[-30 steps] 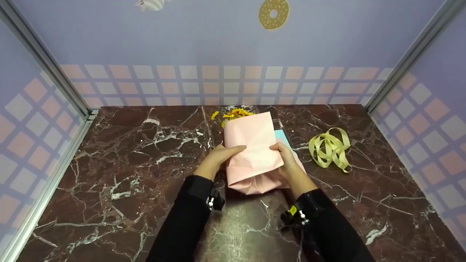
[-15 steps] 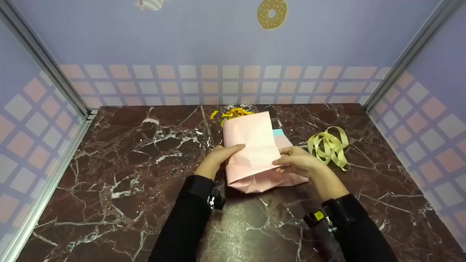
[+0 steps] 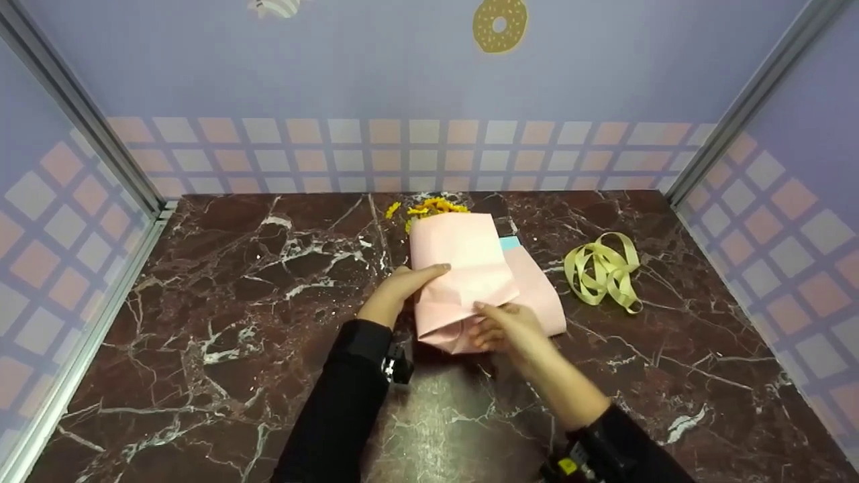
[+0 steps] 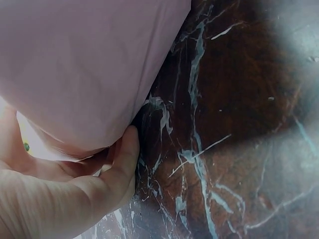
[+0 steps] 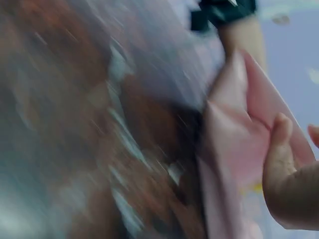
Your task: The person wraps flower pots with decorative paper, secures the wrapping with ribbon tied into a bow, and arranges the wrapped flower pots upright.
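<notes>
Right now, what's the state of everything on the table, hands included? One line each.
Pink paper: folded over, creased, gaping at the near edge.
Yellow flowers: blooms showing past the paper's far edge; stems hidden.
Ribbon: loose loops, untied, apart from the paper.
Blue piece: mostly covered, only a corner showing.
Left hand: gripping the paper's side, thumb on top.
Right hand: at the near edge; grip unclear.

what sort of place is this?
Probably a small partitioned work booth rather than an ordinary room: lilac printed panels joined by metal posts surround a dark marbled tabletop. Pink paper and yellow ribbon suggest craft work.
</notes>
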### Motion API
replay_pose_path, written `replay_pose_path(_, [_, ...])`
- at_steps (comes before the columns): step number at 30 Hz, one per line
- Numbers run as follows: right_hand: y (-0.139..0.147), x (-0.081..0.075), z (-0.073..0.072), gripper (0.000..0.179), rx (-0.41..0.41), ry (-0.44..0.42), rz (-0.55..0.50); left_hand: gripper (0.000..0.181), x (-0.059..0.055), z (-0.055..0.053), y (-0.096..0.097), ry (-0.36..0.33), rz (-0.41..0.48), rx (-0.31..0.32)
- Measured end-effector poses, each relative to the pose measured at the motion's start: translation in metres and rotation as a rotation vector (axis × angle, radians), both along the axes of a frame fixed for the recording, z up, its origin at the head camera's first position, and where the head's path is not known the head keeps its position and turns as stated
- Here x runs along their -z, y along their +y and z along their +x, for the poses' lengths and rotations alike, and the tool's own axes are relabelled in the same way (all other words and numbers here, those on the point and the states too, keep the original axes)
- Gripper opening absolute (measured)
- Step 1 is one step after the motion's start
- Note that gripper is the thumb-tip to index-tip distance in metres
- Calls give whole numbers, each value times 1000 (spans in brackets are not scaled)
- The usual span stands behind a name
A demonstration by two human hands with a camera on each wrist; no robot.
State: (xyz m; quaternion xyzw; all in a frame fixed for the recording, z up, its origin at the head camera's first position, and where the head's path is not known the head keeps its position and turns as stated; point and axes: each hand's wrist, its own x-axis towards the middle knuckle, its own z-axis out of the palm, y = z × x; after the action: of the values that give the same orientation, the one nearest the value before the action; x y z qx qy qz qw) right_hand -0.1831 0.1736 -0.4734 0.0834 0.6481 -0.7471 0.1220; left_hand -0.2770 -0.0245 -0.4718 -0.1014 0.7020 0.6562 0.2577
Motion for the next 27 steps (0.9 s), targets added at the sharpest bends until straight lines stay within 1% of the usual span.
replay_pose_path(2, [-17,6,7,30,-25,91,107,65,0,1,1,-3,16,0])
replay_pose_path(3, [-24,9,10,29,-44,151,169,64,0,1,1,0,21,0])
replay_pose_path(4, [-31,12,13,27,-67,232,250,63,0,1,2,2,31,3])
replay_pose_path(6, [-42,16,17,22,-115,424,445,59,0,1,4,0,49,15])
replay_pose_path(8, [-50,20,19,16,-131,645,664,55,1,0,5,3,40,15])
replay_pose_path(10, [-56,22,19,12,-114,894,891,48,2,-1,6,9,28,8])
replay_pose_path(11, [-58,22,19,10,-93,1013,980,46,2,-1,6,14,18,4])
replay_pose_path(13, [-61,23,17,12,-62,1227,1084,44,3,-1,6,19,17,-11])
replay_pose_path(14, [-62,23,16,15,-56,1321,1113,44,4,-1,6,20,26,-16])
replay_pose_path(16, [-62,24,13,21,-62,1467,1135,45,4,-1,6,22,41,-21])
replay_pose_path(18, [-62,23,12,25,-84,1569,1153,51,4,-1,6,18,52,-30])
replay_pose_path(21, [-61,23,12,25,-127,1654,1175,57,3,-1,6,19,43,-40])
replay_pose_path(24, [-60,23,12,26,-162,1676,1199,58,2,0,4,19,20,-55])
replay_pose_path(27, [-59,21,12,27,-194,1649,1238,58,2,0,4,15,25,-57])
